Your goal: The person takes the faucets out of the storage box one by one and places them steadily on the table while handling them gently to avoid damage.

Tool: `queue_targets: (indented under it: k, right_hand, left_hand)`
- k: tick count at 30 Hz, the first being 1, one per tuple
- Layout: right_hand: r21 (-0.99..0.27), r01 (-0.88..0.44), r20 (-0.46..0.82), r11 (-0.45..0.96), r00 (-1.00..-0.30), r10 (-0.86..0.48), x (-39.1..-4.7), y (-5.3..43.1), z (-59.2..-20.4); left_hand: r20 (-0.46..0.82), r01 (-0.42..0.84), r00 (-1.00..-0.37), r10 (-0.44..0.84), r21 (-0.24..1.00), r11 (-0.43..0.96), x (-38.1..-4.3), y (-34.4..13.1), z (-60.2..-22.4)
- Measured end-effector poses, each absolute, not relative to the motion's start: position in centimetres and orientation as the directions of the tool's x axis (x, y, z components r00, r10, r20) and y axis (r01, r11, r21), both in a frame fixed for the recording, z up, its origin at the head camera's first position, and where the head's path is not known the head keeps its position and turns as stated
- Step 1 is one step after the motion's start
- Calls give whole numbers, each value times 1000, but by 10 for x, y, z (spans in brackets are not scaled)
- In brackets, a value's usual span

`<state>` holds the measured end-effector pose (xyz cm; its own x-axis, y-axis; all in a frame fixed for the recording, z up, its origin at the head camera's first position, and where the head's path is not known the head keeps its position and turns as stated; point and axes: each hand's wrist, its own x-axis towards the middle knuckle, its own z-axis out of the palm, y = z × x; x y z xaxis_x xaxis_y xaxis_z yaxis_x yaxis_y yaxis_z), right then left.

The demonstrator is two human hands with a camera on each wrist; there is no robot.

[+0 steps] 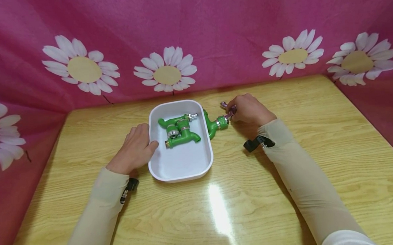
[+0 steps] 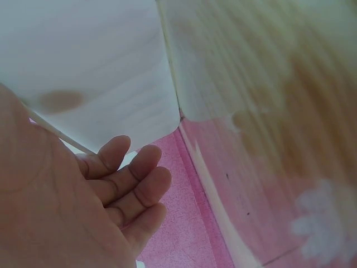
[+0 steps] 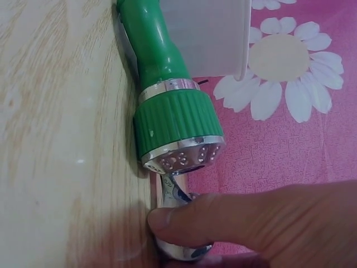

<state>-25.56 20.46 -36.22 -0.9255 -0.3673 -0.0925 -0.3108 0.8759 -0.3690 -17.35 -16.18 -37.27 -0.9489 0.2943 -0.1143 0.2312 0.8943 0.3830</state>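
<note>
In the head view a white plastic tray stands on the table with two green plastic taps lying in it. My left hand holds the tray's left side, its thumb over the rim and its fingers along the outside. To the right of the tray lies another green tap, close against the wall. My right hand pinches this tap's shiny metal handle. The right wrist view shows the thumb pressed on the handle, just past the ribbed green collar.
The wooden table runs back to a pink cloth printed with white daisies, which also hangs at both sides. Black straps sit at my wrists.
</note>
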Motion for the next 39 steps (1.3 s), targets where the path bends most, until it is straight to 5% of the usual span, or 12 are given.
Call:
queue_targets:
  k: [39]
  right_hand:
    - [-368,-327,-87,870,-920,-382,-254,204,-362]
  left_hand:
    - [-128,222,-949,289,380,898,-174,-162,-374]
